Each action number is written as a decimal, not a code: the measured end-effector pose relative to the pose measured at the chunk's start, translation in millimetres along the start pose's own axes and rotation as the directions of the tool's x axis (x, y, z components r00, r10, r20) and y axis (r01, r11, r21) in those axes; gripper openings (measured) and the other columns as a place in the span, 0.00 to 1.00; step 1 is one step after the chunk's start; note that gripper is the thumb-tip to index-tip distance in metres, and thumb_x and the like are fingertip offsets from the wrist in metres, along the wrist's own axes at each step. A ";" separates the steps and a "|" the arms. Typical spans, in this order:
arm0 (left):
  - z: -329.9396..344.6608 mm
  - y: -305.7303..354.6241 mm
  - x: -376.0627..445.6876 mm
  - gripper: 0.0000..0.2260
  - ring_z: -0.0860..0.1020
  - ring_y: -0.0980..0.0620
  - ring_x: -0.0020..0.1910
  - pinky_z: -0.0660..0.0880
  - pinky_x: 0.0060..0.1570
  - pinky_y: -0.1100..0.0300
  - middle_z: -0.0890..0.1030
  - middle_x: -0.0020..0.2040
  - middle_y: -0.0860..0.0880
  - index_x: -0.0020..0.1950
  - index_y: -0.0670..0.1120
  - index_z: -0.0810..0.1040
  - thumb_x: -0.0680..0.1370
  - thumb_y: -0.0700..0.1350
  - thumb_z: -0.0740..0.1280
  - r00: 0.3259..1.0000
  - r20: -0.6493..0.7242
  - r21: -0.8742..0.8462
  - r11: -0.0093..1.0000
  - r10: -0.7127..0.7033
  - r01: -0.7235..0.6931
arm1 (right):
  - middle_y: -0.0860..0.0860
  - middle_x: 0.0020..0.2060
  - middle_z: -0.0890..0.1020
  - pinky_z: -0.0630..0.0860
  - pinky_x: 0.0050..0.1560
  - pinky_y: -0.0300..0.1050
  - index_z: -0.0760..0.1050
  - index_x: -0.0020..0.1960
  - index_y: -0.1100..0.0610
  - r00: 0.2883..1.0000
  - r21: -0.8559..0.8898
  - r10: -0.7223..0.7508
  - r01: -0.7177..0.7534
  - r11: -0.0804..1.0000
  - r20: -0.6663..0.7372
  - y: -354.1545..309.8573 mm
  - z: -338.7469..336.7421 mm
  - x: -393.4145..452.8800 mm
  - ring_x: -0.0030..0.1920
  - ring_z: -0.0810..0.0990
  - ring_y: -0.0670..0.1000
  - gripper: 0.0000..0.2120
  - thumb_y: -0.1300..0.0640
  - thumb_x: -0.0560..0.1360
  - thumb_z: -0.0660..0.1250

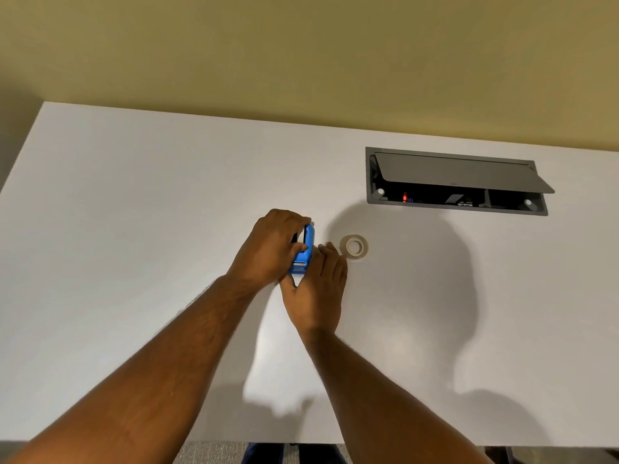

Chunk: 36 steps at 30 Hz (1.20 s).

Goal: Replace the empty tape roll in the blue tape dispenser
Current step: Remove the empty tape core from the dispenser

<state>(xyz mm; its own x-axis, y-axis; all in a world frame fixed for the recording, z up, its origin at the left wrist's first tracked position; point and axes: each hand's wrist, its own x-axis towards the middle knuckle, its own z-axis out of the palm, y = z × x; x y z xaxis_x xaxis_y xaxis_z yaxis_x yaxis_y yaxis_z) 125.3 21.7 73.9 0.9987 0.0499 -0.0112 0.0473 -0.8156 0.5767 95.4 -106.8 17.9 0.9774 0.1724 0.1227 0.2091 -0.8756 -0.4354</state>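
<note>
Near the middle of the table [134, 195], the left hand [271, 246] grips the blue tape dispenser [303, 251] while the right hand [318, 289] braces its side, fingers loose; next, I judge, pull the empty core, then fetch the tape roll [354, 246] just beside.

The left hand [271, 247] covers most of the blue tape dispenser [305, 251], so the spool seat and whatever sits on it cannot be made out. The right hand [316, 289] hides the dispenser's near end and right flank; how firmly it grips there is unclear. Right of the dispenser, the tape roll [354, 246] is too small to judge how much tape it carries. Far right of the dispenser, the open cable box [457, 182] is dark inside, its sockets indistinct. The table [134, 229] runs past both side edges.
</note>
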 end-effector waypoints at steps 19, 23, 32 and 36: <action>-0.8 -5.2 -5.9 0.20 0.76 0.53 0.61 0.64 0.57 0.73 0.76 0.66 0.48 0.74 0.48 0.71 0.81 0.46 0.66 0.979 -0.186 -0.098 0.993 -0.085 0.067 | 0.56 0.63 0.77 0.67 0.71 0.56 0.69 0.67 0.59 1.000 -0.015 -0.010 0.009 1.000 -0.019 0.9 1.8 0.6 0.70 0.70 0.55 0.34 0.34 0.74 0.66; 3.2 -13.8 -20.4 0.22 0.69 0.63 0.57 0.64 0.56 0.76 0.74 0.63 0.48 0.74 0.49 0.70 0.80 0.43 0.66 0.959 -0.251 -0.151 0.984 -0.135 0.099 | 0.56 0.62 0.77 0.67 0.71 0.55 0.70 0.67 0.59 0.999 -0.020 -0.008 0.007 1.000 -0.031 1.0 1.1 0.5 0.70 0.71 0.55 0.31 0.36 0.75 0.64; 5.6 -39.2 -43.3 0.19 0.76 0.49 0.56 0.69 0.51 0.62 0.81 0.56 0.49 0.61 0.48 0.79 0.73 0.50 0.76 0.882 -0.283 -0.186 0.923 -0.378 0.336 | 0.56 0.60 0.77 0.67 0.70 0.54 0.71 0.66 0.60 0.998 0.000 -0.010 0.010 1.000 -0.063 -0.2 -1.0 0.2 0.68 0.71 0.54 0.33 0.33 0.76 0.63; 6.2 -46.1 -47.5 0.19 0.77 0.46 0.57 0.69 0.53 0.60 0.81 0.56 0.45 0.61 0.45 0.81 0.73 0.51 0.76 0.874 -0.238 -0.142 0.906 -0.422 0.399 | 0.56 0.61 0.77 0.68 0.69 0.55 0.70 0.66 0.60 0.998 0.010 -0.004 0.005 1.000 -0.067 -1.0 -0.7 -0.2 0.68 0.71 0.55 0.34 0.33 0.75 0.63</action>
<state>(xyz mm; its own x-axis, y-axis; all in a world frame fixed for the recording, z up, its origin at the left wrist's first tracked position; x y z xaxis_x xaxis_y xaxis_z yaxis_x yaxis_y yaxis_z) 75.8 53.3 42.8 0.8486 0.5257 -0.0587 0.4386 -0.6372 0.6337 94.9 -106.2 18.9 0.9721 0.1451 0.1841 0.2139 -0.8703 -0.4436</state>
